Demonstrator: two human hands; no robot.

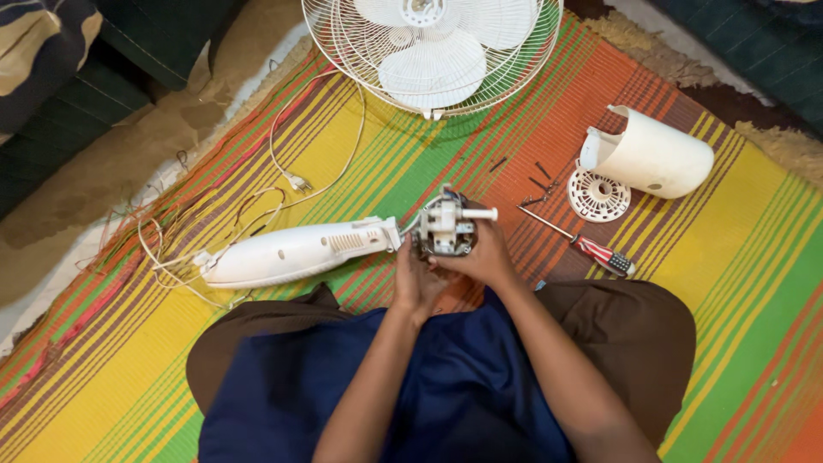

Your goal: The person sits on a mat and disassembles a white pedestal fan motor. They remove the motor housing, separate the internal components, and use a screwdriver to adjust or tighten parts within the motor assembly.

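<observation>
I sit on a striped mat and hold a small fan motor (446, 228) with a white gearbox and a white shaft sticking out to the right. My left hand (415, 279) cups it from below on the left. My right hand (480, 257) grips it from the right side. A white fan neck housing (296, 251) lies on the mat to the left, joined to the motor by wires. A screwdriver (583, 244) with a red and clear handle lies just right of my right hand.
A white fan guard with blades (433, 51) lies at the top. A white motor cover (651, 154) and a round vented cap (598, 195) lie at the right, with loose screws (538, 184) nearby. A white cord with plug (296, 180) trails left. Dark cushions (60, 77) are top left.
</observation>
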